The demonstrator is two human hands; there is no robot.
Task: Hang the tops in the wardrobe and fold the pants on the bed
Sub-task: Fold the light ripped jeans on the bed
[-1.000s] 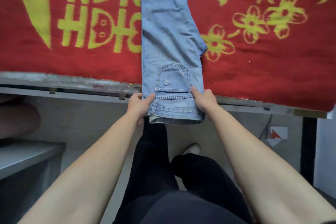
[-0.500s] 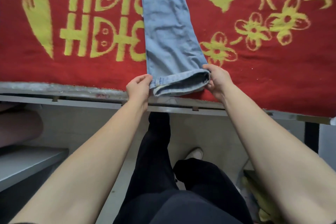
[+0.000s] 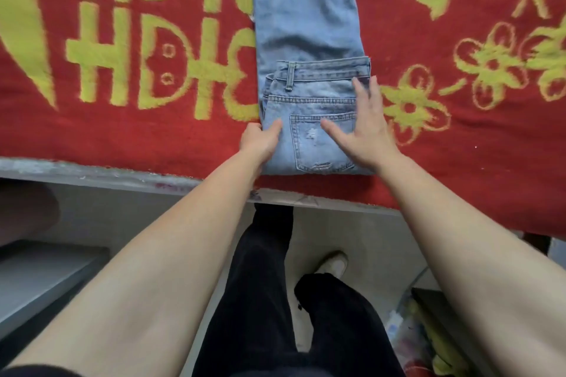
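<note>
Light blue jeans (image 3: pixel 306 24) lie lengthwise on the red bed cover (image 3: pixel 122 131), legs running away from me. Their waist end is folded up over the legs, back pocket and waistband facing up near the bed's front edge. My left hand (image 3: pixel 260 139) rests at the left edge of the fold, thumb on the denim. My right hand (image 3: pixel 364 128) lies flat with spread fingers on the right side of the folded part, pressing it down.
The bed's grey front edge (image 3: pixel 92 171) runs across below the jeans. Under it are the pale floor, my black trousers (image 3: pixel 269 300) and a light shoe (image 3: pixel 332 263). A grey ledge (image 3: pixel 39 278) sits lower left; cluttered items (image 3: pixel 410 333) lie lower right.
The waist end, hanging over the bed's edge a second ago, was lifted and turned up onto the legs. Both hands let go of the waistband; now they lie on the fold.
</note>
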